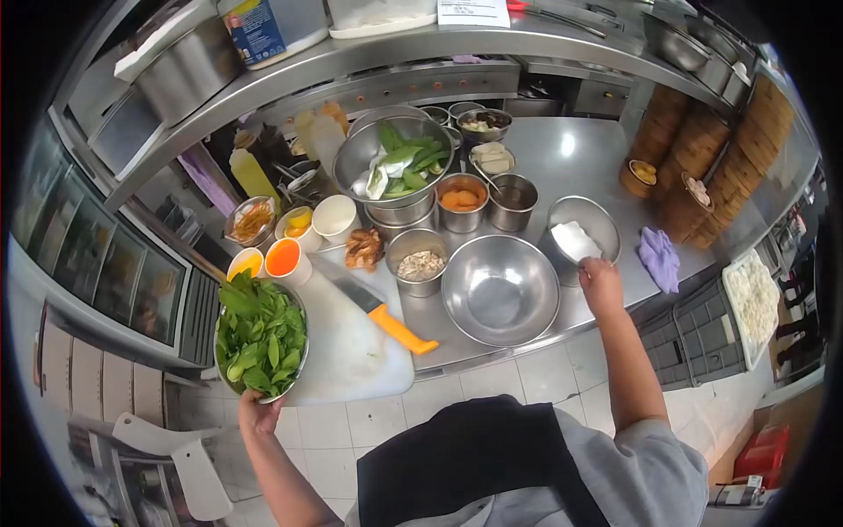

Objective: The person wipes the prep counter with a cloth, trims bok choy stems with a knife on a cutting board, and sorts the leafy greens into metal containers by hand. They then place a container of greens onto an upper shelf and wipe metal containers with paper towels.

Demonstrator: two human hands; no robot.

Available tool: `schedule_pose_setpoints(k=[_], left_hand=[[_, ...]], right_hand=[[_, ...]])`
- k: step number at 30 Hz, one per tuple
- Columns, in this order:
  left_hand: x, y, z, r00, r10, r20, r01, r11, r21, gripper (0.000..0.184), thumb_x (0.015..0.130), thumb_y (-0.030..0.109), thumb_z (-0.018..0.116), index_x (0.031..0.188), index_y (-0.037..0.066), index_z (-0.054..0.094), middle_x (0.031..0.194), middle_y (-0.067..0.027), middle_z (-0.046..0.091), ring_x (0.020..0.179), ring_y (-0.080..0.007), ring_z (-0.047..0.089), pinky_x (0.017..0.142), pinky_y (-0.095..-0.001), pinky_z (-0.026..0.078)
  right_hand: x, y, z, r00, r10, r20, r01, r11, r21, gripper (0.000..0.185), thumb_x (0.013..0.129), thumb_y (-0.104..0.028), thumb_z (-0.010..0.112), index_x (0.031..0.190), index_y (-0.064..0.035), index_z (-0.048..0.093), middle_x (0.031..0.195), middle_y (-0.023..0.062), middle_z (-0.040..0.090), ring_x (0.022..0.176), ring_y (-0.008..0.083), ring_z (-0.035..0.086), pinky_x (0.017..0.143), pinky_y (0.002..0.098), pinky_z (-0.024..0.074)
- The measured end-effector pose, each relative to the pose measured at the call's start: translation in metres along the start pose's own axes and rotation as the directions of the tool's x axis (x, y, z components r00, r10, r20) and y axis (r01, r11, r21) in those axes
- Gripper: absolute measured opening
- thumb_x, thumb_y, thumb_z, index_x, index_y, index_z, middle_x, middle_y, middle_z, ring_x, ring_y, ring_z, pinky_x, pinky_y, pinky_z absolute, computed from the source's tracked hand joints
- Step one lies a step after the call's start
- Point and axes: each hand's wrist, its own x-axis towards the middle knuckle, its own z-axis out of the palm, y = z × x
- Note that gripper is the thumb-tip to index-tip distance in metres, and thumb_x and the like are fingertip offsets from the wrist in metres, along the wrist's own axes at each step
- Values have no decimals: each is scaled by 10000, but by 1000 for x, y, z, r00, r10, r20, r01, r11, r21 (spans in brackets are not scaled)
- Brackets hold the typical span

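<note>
Your left hand (261, 413) has its fingers closed on the bottom edge of a metal bowl (298, 373) full of green leaves (260, 332), held up by the left side of the white board (338, 351). Your right hand (601, 285) is at the near edge of a smaller bowl (603, 227) with something white (575, 241) in it. Its fingers are bent in, but you hide their tips, so I cannot tell how far they are open or if they have hold of anything. Between your two hands sit one wide shiny bowl (500, 290) and one knife (406, 330) with an orange handle, which lies partly on the board and sticks out over its right side. One brown lump of food (363, 249) is behind the blade. Four pale tubs (335, 230) stand at the back left of the board, two of them with bright orange or yellow inside. Three metal pots (417, 279) stand behind the wide bowl, and one has a spoon in it. Behind them is one big bowl (353, 156) with more greens. On the right of the table (584, 145) are one purple cloth (659, 260) and three tall stacks of round baskets (742, 162). A long shelf (351, 75) runs across the back, above the table.
</note>
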Motion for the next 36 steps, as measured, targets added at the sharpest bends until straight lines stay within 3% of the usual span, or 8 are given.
schedule_pose_setpoints(k=[3, 7, 12, 17, 21, 29, 31, 36], left_hand=[[-4, 0, 2, 993, 61, -100, -60, 998, 13, 553, 766, -21, 401, 1315, -88, 387, 1335, -239, 467, 1180, -430, 513, 928, -584, 511], [-28, -9, 29, 969, 184, -164, -174, 982, 71, 548, 762, -25, 399, 1306, -93, 377, 1318, -229, 463, 1136, -423, 543, 910, -561, 530], [-81, -6, 85, 957, 231, -175, -216, 971, 100, 491, 783, -15, 437, 1266, -94, 413, 1243, -218, 515, 1104, -368, 569, 860, -526, 550], [-115, -55, 180, 948, 29, 318, -78, 986, 144, 328, 847, 31, 557, 1161, -62, 549, 1117, -159, 624, 999, -309, 635, 905, -457, 518], [-80, -143, 242, 879, -190, 438, 97, 969, 226, 282, 883, 62, 540, 1116, -90, 586, 1123, -187, 628, 1022, -293, 634, 866, -465, 541], [-54, -221, 307, 904, -281, 324, 90, 863, 497, 549, 873, 96, 552, 1362, -19, 329, 1202, -190, 562, 973, -293, 662, 732, -450, 615], [-64, -205, 310, 943, -92, 320, -240, 481, 843, 594, 886, 172, 613, 1348, -36, 303, 1067, -172, 597, 757, -233, 674, 638, -375, 609], [-65, -210, 274, 931, -114, 348, -232, 552, 801, 704, 912, 371, 639, 1352, -37, 270, 934, -119, 588, 638, -162, 601, 603, -300, 564]], right_hand=[[10, -2, 1, 984, 156, 84, -136, 969, -206, 293, 784, -135, 676, 1070, -115, 617, 1107, 113, 622, 1091, 315, 559, 1015, 580, 350], [15, -30, -24, 993, 98, 61, -93, 992, -87, 415, 781, -130, 696, 1181, -122, 585, 1326, 114, 472, 1331, 345, 374, 1081, 642, 239], [26, -54, -44, 990, -135, -50, 139, 986, 97, 364, 787, -99, 684, 1142, -93, 605, 1252, 122, 540, 1273, 313, 446, 1074, 584, 277], [35, -76, -60, 985, -172, 3, 132, 768, 626, 243, 854, -43, 627, 1095, -8, 630, 1056, 118, 636, 1051, 231, 596, 909, 291, 448], [27, -67, -60, 978, -140, 158, -50, 573, 818, 251, 949, -123, 545, 1145, 21, 609, 1091, 85, 649, 1026, 164, 591, 903, 299, 450], [-14, 18, 20, 977, 119, 177, -213, 524, 825, 352, 1009, -247, 471, 1228, 17, 555, 1119, 90, 593, 1042, 183, 540, 936, 292, 406], [-15, 21, 22, 978, 75, 195, -203, 560, 803, 353, 1010, -247, 470, 1229, 17, 555, 1125, 97, 589, 1050, 190, 540, 942, 299, 404], [-9, 37, 6, 998, 47, 47, -66, 793, 606, 309, 984, -187, 498, 1216, 5, 566, 1168, 148, 596, 1129, 269, 540, 986, 357, 396]])
